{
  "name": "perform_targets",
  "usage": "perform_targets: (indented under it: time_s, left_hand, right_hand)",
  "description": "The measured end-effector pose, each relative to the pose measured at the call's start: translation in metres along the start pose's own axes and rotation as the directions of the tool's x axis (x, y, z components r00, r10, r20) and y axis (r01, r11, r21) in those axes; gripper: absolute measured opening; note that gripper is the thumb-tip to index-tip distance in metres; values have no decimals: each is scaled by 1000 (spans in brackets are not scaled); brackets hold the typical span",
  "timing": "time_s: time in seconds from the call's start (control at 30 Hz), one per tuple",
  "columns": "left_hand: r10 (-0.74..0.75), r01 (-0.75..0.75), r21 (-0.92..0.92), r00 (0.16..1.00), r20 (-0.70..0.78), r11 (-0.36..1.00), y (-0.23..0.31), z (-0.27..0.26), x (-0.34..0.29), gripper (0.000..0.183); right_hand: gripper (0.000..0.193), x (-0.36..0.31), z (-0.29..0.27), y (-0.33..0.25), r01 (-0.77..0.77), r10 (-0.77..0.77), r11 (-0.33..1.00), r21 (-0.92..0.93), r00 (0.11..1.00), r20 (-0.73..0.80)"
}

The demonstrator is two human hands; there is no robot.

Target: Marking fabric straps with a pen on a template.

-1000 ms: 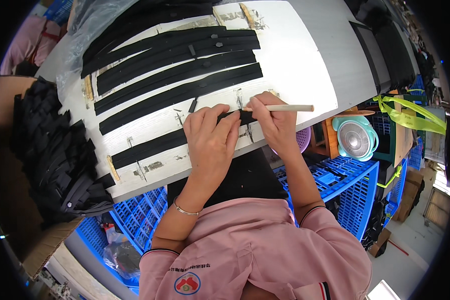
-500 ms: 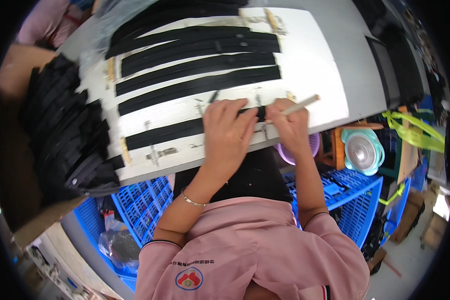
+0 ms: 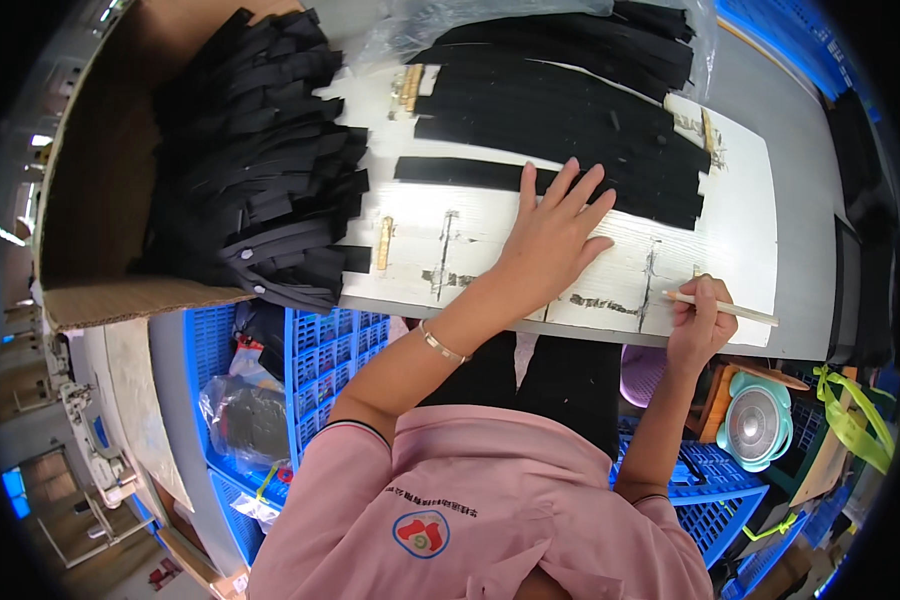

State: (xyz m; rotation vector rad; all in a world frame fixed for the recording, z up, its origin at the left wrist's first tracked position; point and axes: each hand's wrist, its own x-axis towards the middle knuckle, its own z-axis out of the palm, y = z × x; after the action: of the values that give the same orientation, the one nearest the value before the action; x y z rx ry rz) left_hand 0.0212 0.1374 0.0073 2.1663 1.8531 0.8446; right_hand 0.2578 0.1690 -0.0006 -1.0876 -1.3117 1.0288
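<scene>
My left hand (image 3: 552,245) lies with its fingers spread over a black fabric strip (image 3: 460,172) and the white board (image 3: 420,225). The strip's right part is under or behind the fingers. Just beyond it, more black strips (image 3: 560,110) lie side by side across the board. At the board's near right edge, my right hand (image 3: 702,330) is closed around a slim whitish pencil (image 3: 752,315). The pencil's tip points left, near a dark mark on the board.
At the left, a cardboard box (image 3: 90,210) holds a heap of black strips (image 3: 260,150). Clear plastic (image 3: 400,35) lies at the table's far side. Below the table edge are blue crates (image 3: 335,375), a purple basket (image 3: 642,372) and a teal fan (image 3: 757,420).
My left hand has moved away from me with the strip, bringing it close to the other strips. My right hand has drawn off the strip with the pencil. The view has shifted leftward.
</scene>
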Motion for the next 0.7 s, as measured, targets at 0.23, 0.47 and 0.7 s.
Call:
perform_targets:
  time_s: [0.23, 0.47, 0.7]
  left_hand:
    - [-101, 97, -29, 975, -198, 995, -3, -47, -65, 34]
    - [-272, 411, 384, 890, -367, 827, -44, -109, -162, 41]
    - [-228, 468, 374, 815, -532, 801, -60, -115, -136, 11]
  right_hand:
    - [30, 5, -2, 2, -22, 22, 999, 27, 1000, 11]
    - [28, 4, 1, 0, -10, 9, 1000, 10, 998, 55]
    - [26, 1, -3, -4, -62, 62, 998, -27, 998, 9]
